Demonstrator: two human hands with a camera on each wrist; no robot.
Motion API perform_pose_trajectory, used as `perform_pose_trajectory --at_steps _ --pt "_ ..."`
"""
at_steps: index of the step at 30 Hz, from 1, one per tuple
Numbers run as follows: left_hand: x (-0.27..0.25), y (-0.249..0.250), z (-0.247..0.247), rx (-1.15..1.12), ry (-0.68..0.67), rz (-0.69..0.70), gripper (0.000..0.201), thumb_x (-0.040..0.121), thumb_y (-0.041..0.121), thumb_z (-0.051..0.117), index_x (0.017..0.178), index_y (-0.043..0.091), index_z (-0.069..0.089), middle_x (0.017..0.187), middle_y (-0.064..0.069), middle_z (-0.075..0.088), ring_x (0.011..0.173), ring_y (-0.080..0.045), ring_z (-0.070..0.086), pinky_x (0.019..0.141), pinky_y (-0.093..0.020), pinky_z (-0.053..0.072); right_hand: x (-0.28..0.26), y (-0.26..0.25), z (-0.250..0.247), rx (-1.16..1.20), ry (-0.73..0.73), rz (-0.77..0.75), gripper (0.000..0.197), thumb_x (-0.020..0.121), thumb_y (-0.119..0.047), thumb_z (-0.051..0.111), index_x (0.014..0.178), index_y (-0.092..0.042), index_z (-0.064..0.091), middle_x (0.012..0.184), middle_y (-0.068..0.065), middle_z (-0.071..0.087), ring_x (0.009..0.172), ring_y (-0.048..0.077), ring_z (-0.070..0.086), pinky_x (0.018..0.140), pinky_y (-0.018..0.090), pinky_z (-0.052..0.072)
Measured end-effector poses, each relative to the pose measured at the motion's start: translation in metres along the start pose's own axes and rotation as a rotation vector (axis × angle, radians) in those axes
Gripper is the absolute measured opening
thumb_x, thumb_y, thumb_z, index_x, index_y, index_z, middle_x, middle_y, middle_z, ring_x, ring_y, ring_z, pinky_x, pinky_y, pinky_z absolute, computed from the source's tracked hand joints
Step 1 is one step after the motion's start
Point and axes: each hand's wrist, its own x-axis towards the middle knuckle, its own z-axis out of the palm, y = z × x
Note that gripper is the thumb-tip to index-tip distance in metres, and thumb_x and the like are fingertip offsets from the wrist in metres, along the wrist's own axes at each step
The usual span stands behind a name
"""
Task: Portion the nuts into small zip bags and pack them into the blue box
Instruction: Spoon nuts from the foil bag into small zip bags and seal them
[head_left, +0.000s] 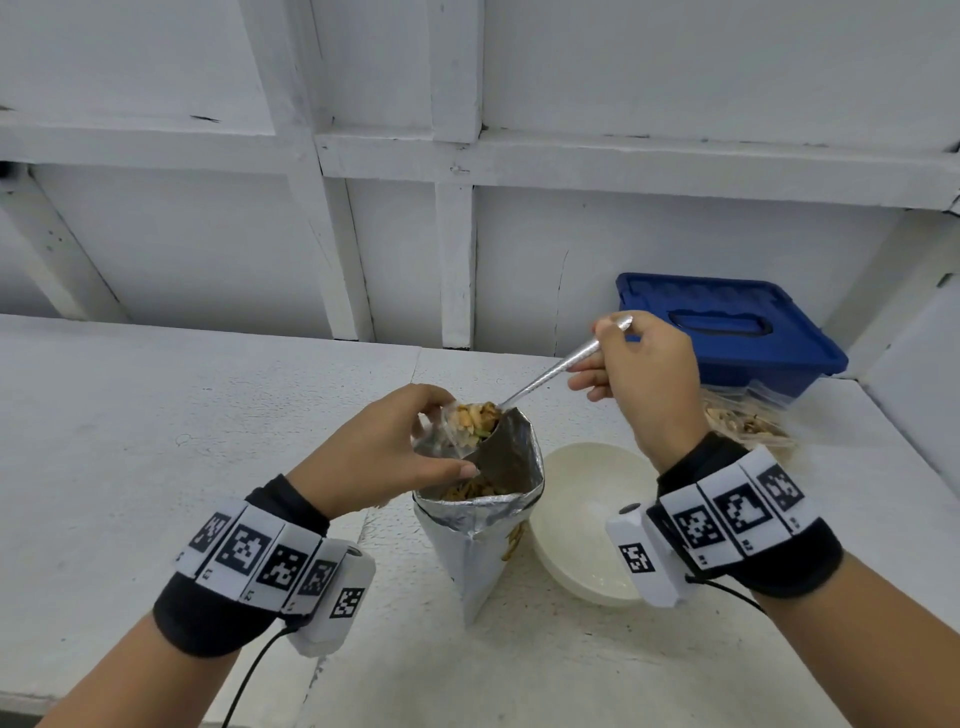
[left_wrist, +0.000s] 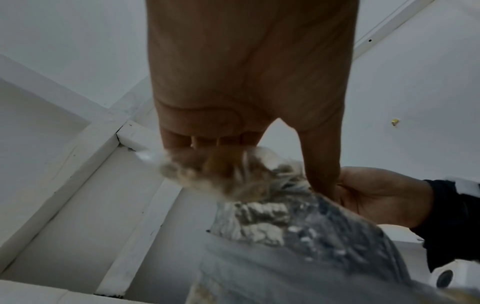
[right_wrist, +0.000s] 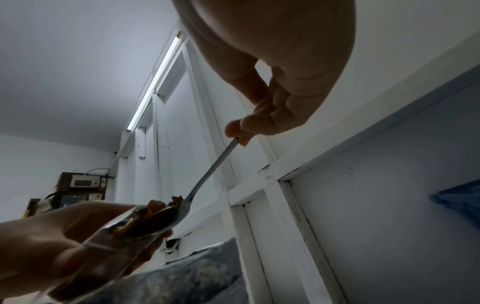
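Steel spoon (head_left: 550, 375) heaped with nuts (head_left: 475, 415) is slanting down from my right hand (head_left: 636, 379), whose fingers are gripping its handle, bowl meeting the mouth of the small zip bag (head_left: 441, 439). My left hand (head_left: 382, 449) is pinching that bag open over the foil bag (head_left: 483, 525), mid-table; the blue box (head_left: 727, 332) sits shut at the far right edge.

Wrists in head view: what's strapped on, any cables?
Both hands bare. The left wrist band and right wrist band are black fabric carrying white tiles printed with black square fiducial markers. Each holds a white camera module with its own marker, and a thin black cable trails from each.
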Motion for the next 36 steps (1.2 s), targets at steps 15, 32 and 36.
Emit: perform_pose_trajectory --at_steps 15,32,36 --pt "-0.006 -0.025 0.009 -0.285 0.260 -0.086 0.044 0.070 0.037 0.073 0.108 0.027 0.053 0.091 0.005 0.062 0.075 -0.012 0.061 0.056 -0.023 0.051 -0.014 -0.036 0.004 -0.085 0.046 -0.638 0.011 0.097 -0.017 0.045 0.097 -0.010 0.054 0.070 -0.013 0.057 0.059 0.001 0.064 0.048 0.008 0.043" --pt "0.002 -0.035 0.005 -0.241 0.125 -0.025 0.040 0.060 0.057 0.066 0.094 0.040 0.053 0.088 0.012 0.065 0.081 -0.002 0.059 0.065 -0.008 0.044 -0.033 0.052 0.041 -0.670 -0.457 -0.724 0.030 0.095 -0.029 0.033 0.100 -0.010 0.056 0.066 0.008 0.062 0.054 0.026 0.055 0.055 0.032 0.044" --pt "0.004 -0.037 0.007 -0.216 0.124 -0.024 0.041 0.061 0.058 0.066 0.095 0.039 0.053 0.090 0.010 0.065 0.085 -0.005 0.060 0.067 -0.008 0.045 -0.031 0.053 0.041 -0.620 -0.447 -0.628 0.030 0.093 -0.030 0.034 0.099 -0.009 0.055 0.062 0.008 0.059 0.051 0.024 0.052 0.050 0.030 0.037"
